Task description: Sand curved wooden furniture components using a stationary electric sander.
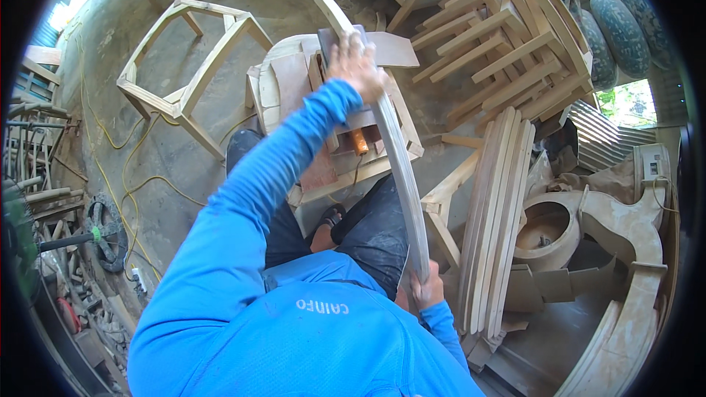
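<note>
A long curved wooden piece (397, 151) runs slantwise from above the bench in front of me down to my right side. My left hand (357, 66) is closed over its upper part, with a grey sheet that looks like sandpaper (328, 43) under the palm and fingers. My right hand (428, 287) grips the lower end, beside my right thigh. Beneath the piece stands a low wooden stand (290, 77) with loose boards on it. An orange-handled corded tool (359, 141) lies there, its other end hidden.
A bare wooden frame (187, 95) stands at left, with yellow cords (132, 192) on the floor. At right are stacked curved slats (494, 228), piled wooden frames (507, 44) and a dusty machine with a round housing (548, 231). Scrap and a wheel (105, 235) line the left.
</note>
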Available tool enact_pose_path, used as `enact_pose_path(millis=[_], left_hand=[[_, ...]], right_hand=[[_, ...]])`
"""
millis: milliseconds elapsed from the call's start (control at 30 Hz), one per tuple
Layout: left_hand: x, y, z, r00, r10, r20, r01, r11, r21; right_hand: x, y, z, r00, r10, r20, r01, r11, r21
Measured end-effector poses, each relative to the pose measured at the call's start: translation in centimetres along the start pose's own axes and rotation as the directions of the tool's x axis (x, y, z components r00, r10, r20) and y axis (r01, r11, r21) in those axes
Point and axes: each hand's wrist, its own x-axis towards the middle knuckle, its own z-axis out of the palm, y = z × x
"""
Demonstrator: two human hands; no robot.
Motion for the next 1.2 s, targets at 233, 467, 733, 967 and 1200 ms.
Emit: enact_pose_path(millis=[233, 467, 733, 967, 1200], left_hand=[[-13.3, 7.6, 0.6, 0.992, 0.098, -0.079, -0.108, 0.985, -0.132], [-0.9, 0.3, 1.3, 0.998, -0.037, -0.050, 0.033, 0.997, -0.071], [11.4, -7.9, 1.7, 0.995, -0.093, -0.033, 0.090, 0.993, -0.082], [20.6, -13.6, 2.4, 0.986, -0.165, -0.004, 0.163, 0.976, -0.145], [28.6, -21.3, 2.3, 0.969, -0.245, -0.019, 0.238, 0.954, -0.182]], right_hand=[[-5.6, 0.9, -1.5, 0.998, 0.027, -0.050, -0.026, 1.000, 0.011], [5.9, -7.5, 0.6, 0.990, -0.127, -0.059, 0.128, 0.992, 0.013], [14.5, -11.9, 1.2, 0.891, -0.440, -0.117, 0.425, 0.896, -0.132], [22.8, -16.1, 2.5, 0.805, -0.534, -0.256, 0.453, 0.834, -0.315], [30.7, -22.2, 3.4, 0.762, -0.591, -0.264, 0.464, 0.783, -0.416]])
